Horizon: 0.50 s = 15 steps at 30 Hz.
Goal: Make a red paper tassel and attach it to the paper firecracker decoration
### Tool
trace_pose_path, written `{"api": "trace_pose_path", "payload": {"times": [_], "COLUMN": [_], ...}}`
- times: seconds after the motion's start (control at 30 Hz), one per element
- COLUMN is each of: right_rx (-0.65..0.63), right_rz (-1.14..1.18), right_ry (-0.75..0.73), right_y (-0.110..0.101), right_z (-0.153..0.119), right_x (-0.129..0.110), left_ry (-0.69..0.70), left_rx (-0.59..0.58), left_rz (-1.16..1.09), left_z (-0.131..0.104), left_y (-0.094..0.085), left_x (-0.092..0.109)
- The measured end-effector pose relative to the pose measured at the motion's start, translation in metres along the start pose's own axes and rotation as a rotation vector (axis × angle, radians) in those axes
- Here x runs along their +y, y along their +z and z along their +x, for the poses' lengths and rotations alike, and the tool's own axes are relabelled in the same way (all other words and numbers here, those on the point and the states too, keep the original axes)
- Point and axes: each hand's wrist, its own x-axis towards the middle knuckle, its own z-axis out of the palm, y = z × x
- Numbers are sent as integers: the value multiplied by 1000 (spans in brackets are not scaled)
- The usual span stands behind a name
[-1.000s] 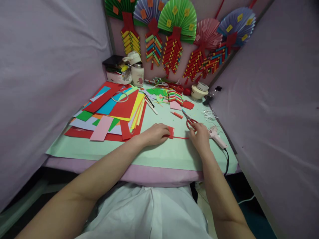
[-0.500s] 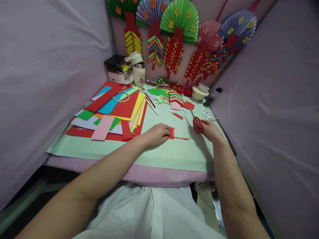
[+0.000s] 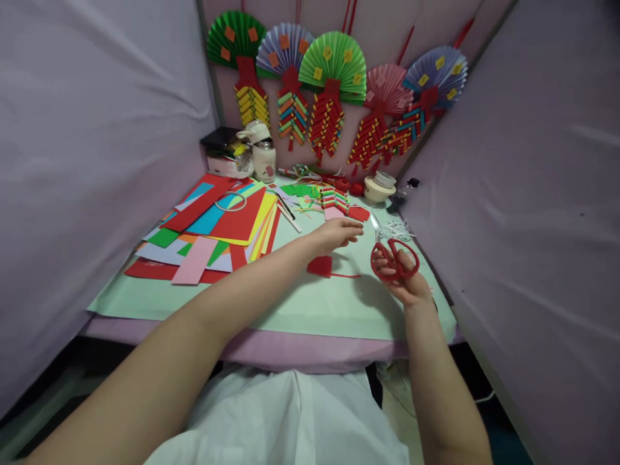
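My right hand (image 3: 409,284) grips scissors (image 3: 396,259) by their red handles, lifted over the table's right side with the blades pointing away from me. My left hand (image 3: 336,236) hovers to the left of them, fingers stretched out and holding nothing. Below it, a small piece of red paper (image 3: 320,266) lies on the pale green sheet, a thin red strip (image 3: 346,276) trailing from its right side. Just beyond my left hand are a pink paper piece (image 3: 334,212) and a row of striped paper rolls (image 3: 335,199).
Coloured paper sheets (image 3: 237,223) are piled on the left under a ring (image 3: 230,201). At the back stand a bottle (image 3: 264,158) and rolls of tape (image 3: 380,187). White scraps (image 3: 400,230) lie at right. Paper fan decorations (image 3: 333,64) hang on the back wall.
My left hand has let go of the red paper and moved right and up, covering the orange-red tube. My right hand has turned palm up with the scissors. The view has tilted slightly upward.
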Motion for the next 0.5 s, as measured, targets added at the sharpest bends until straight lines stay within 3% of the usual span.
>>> {"api": "trace_pose_path", "payload": {"times": [0.1, 0.17, 0.33, 0.5], "right_rx": [9, 14, 3, 85], "right_rz": [37, 56, 27, -143], "right_ry": [-10, -23, -59, -261], "right_y": [5, 6, -2, -14], "right_z": [-7, -9, -17, -40], "right_x": [10, 15, 19, 3], "left_ry": [-50, -55, -73, -101], "left_rx": [-138, -169, -64, -20], "left_rz": [-248, -300, -24, 137], "left_z": [15, 18, 23, 43], "left_y": [19, 27, 32, 27], "left_x": [-1, -5, -15, -16]}}
